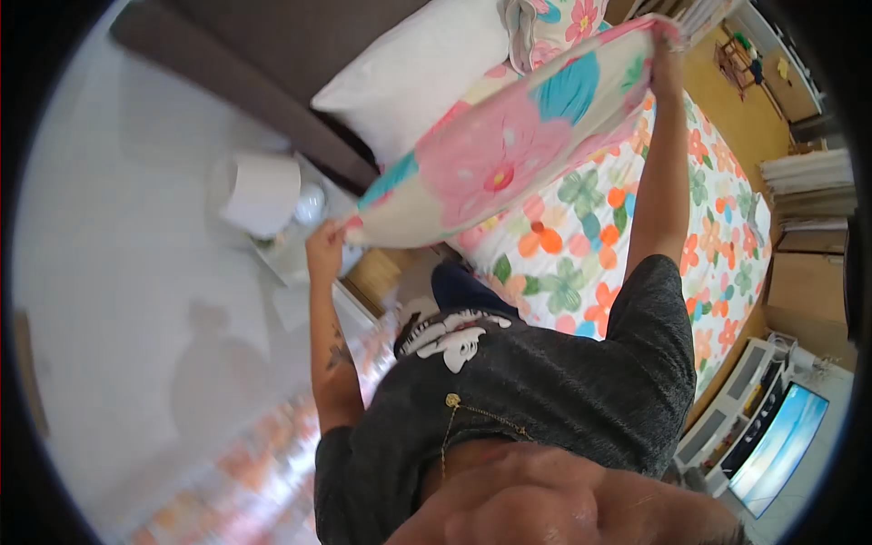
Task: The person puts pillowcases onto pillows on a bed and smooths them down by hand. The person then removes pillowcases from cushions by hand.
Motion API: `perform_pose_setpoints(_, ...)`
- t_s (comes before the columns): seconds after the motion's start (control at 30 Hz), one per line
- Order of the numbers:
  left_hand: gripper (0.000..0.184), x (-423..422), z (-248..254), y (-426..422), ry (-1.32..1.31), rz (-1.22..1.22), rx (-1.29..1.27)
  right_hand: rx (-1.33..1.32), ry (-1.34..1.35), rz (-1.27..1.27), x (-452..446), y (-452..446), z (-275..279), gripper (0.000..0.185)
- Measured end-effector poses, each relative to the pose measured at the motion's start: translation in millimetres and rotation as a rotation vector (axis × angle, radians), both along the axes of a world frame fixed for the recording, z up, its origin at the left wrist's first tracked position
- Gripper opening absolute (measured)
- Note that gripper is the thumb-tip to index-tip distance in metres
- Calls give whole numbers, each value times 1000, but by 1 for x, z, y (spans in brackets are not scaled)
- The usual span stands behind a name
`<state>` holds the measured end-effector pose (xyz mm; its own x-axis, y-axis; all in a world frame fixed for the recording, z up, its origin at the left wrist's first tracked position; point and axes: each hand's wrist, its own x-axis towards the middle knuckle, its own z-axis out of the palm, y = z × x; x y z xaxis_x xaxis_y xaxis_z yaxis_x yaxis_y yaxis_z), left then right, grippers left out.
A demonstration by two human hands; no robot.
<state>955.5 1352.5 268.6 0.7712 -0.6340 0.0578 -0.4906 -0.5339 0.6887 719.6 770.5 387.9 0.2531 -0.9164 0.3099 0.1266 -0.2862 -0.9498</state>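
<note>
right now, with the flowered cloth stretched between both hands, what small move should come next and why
I'd probably bring the flowered cloth down toward the white pillow: the left hand and right hand hold it stretched, partly over the bed, and that pillow looks plain, while the patterned pillow beyond has a similar print.

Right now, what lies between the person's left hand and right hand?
In the head view, a flowered cloth spans the stretch between the left hand and the right hand, which each grip one end.
</note>
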Motion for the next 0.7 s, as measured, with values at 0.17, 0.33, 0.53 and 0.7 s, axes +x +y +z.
perform_pose_setpoints(0.17, 14, 79, -76, -71, 216, -43, 89, -111, 401, 40, 106, -73, -129, 46)
perform_pose_setpoints(0.33, 15, 134, -86, -146, 261, 0, 23, 295, 422, 56, 195, -156, -213, 42)
perform_pose_setpoints(0.53, 16, 168, -85, -179, 263, -17, 56, 218, 440, -7, 268, -188, -232, 44)
perform_pose_setpoints(0.7, 17, 171, -84, -195, 350, -2, 67, 234, 375, 181, 299, -222, -242, 19)
